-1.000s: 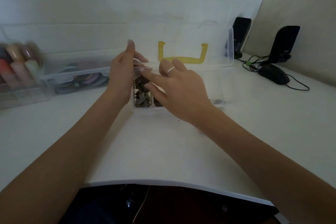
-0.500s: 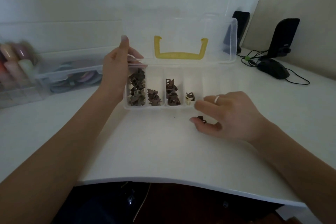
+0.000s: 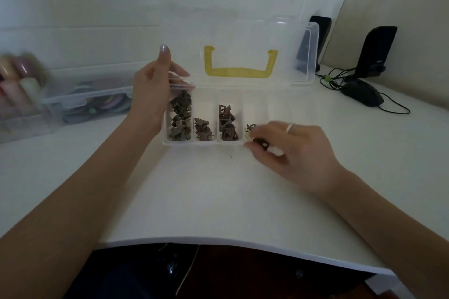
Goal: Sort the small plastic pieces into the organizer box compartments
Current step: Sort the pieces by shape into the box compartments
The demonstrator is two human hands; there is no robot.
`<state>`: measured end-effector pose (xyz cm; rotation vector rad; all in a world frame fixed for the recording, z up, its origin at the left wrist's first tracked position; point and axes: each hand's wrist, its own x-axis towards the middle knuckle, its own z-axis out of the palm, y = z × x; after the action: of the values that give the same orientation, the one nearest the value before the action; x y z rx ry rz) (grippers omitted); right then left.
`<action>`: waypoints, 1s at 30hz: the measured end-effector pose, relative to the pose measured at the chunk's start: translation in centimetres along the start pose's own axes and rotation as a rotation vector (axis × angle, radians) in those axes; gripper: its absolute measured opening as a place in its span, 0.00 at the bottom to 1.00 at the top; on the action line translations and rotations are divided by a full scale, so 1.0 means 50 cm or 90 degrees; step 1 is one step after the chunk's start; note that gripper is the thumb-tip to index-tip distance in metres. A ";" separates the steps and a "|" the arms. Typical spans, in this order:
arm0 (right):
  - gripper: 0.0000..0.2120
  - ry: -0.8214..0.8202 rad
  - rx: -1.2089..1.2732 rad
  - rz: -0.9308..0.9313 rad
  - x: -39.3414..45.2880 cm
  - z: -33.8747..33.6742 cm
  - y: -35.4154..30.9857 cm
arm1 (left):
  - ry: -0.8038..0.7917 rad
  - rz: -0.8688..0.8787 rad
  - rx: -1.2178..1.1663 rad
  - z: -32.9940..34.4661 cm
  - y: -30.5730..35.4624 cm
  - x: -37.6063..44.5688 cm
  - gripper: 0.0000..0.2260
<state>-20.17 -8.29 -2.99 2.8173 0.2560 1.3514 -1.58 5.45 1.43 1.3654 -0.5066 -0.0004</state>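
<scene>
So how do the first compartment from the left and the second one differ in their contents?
The first compartment is filled along nearly its whole length; the second compartment holds a small heap at its near end only. The first's pieces look greyish-olive, the second's browner. Both hold small dark plastic pieces.

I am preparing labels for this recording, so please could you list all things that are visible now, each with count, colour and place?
organizer box: one, clear, centre of the desk, lid raised.
yellow handle: one, on the lid.
sorted pieces: many, brown, piled in the four left compartments; exact count cannot be told.
held piece: one, dark brown, at the box's front edge.
desk: one, white.
storage bin: one, clear, far left, blurred colourful items inside.
mouse: one, black, far right, with cable.
speakers: two, black, back right.
left hand: holds the lid's left edge.
right hand: wears a ring; its fingers pinch the held piece.
</scene>
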 end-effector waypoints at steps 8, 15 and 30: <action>0.12 0.104 0.136 0.348 0.002 -0.015 0.054 | 0.009 0.021 0.011 0.003 0.000 -0.002 0.22; 0.10 0.140 0.123 0.323 0.009 -0.023 0.055 | 0.011 0.042 0.004 -0.005 -0.003 0.007 0.22; 0.02 0.110 0.022 0.280 0.004 -0.023 0.075 | 0.038 0.055 0.058 -0.028 -0.016 0.032 0.22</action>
<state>-20.40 -12.04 -1.81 2.8974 -0.3681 1.6778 0.56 6.12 1.06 1.4277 -0.5211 0.1352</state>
